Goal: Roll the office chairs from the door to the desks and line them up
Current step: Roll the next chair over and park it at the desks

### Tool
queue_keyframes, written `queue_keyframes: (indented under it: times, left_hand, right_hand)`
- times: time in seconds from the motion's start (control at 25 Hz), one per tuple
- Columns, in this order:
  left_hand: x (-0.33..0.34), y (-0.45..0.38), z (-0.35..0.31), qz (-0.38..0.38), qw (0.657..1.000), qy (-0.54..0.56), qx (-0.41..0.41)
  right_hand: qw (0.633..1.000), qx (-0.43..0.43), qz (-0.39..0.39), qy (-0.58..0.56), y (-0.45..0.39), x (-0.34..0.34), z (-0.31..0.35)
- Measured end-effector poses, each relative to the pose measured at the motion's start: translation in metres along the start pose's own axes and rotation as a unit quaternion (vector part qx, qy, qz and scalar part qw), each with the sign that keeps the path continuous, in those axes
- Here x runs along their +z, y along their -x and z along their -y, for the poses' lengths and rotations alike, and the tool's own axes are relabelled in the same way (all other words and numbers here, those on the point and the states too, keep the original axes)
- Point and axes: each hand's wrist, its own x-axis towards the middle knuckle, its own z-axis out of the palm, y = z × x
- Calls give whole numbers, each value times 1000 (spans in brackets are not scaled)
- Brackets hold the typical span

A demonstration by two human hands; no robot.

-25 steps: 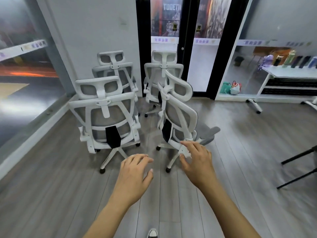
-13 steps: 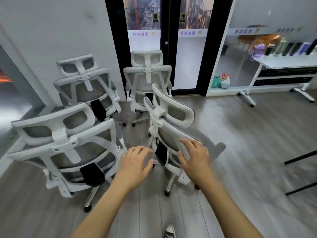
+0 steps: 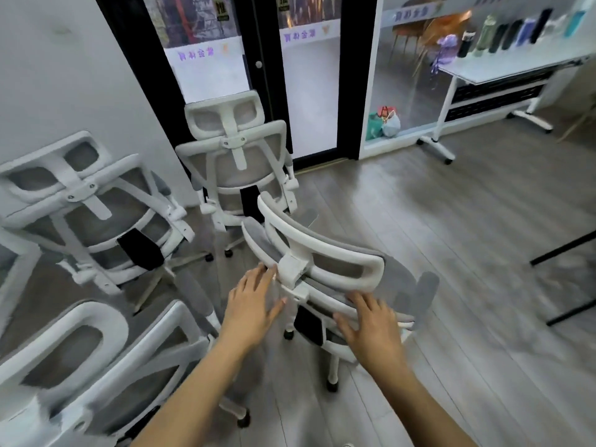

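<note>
Head view: both hands at nearest office chair [image 3: 325,269], fingers straight. Left hand [image 3: 250,306] fingertips at headrest bracket; right hand [image 3: 371,324] fingers on backrest top edge.

Both forearms are bare to the bottom edge of the view, with no sleeve, watch, ring or glove on the left hand [image 3: 250,304] or right hand [image 3: 371,327].
</note>
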Motion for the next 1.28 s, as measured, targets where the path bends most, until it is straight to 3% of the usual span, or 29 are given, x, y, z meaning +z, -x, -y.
queue_keyframes:
  times: [0.12,0.36,0.64,0.92,1.12,1.28]
  left_hand:
    - [13,-39,26,40,998,-21,53]
    - [11,-71,65,3,976,63,208]
    - [18,-29,45,27,950,92,298]
    - [45,53,-41,80,902,122,407]
    - [73,139,-140,132,840,138,509]
    - [92,240,-221,181,780,199,565]
  right_hand:
    - [994,82,-54,46,5,12,2]
    - [980,140,-79,118,30,14,24]
    - [961,220,-90,144,124,-7,44]
    - [902,366,-151,171,277,-42,53]
    - [838,473,-215,167,407,-75,46]
    - [765,557,-271,176,518,-93,47]
